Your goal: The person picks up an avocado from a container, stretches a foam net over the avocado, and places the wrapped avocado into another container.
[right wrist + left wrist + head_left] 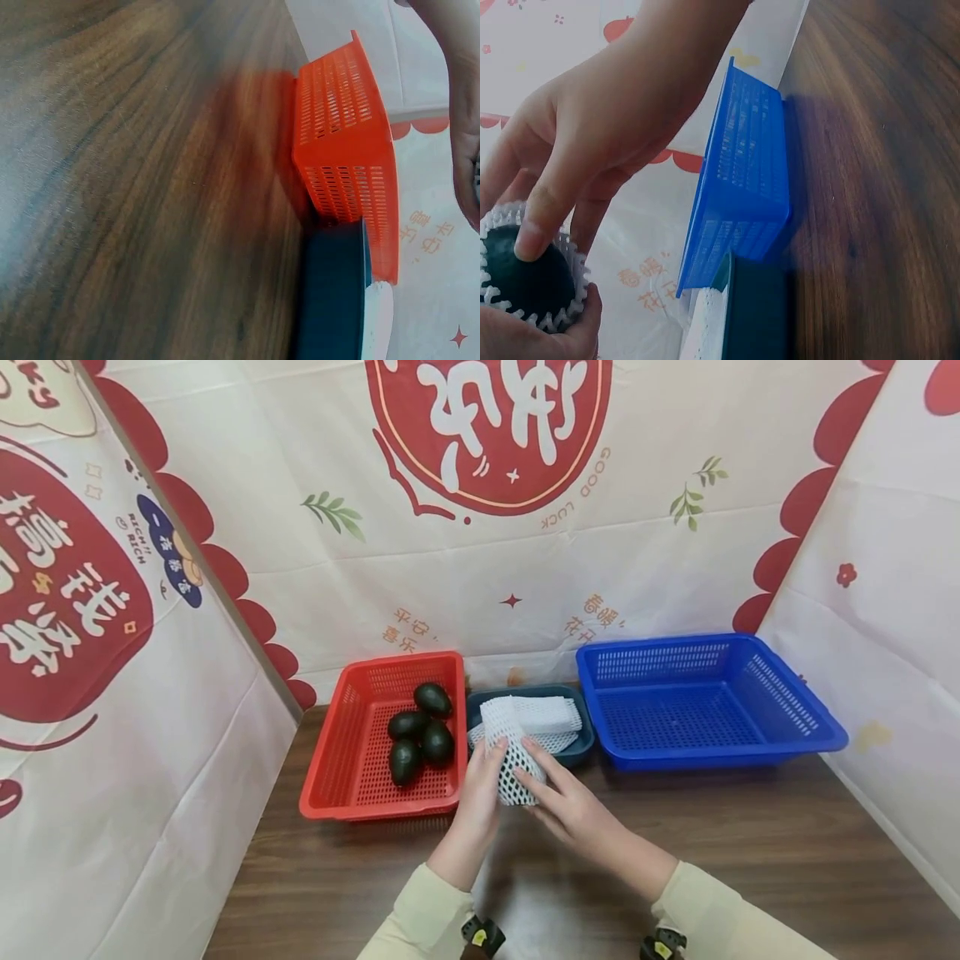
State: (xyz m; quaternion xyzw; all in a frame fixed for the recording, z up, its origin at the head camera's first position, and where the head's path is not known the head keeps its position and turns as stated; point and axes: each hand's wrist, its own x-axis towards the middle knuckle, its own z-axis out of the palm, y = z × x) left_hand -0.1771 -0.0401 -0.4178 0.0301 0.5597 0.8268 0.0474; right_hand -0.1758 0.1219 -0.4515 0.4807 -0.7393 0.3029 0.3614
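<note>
Held by the left hand [480,785] and right hand [576,806], a white foam net [511,758] below the head view's centre wraps a dark avocado [532,285]; four loose avocados [437,743] lie left, inside the red basket [375,813].

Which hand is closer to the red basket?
The left one. The left hand is just to the right of the red basket; the right hand is farther away, across the white foam net, toward the blue basket.

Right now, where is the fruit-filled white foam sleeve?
Head view, below centre: the sleeve is between left hand and right hand, in front of the dark teal tray.
</note>
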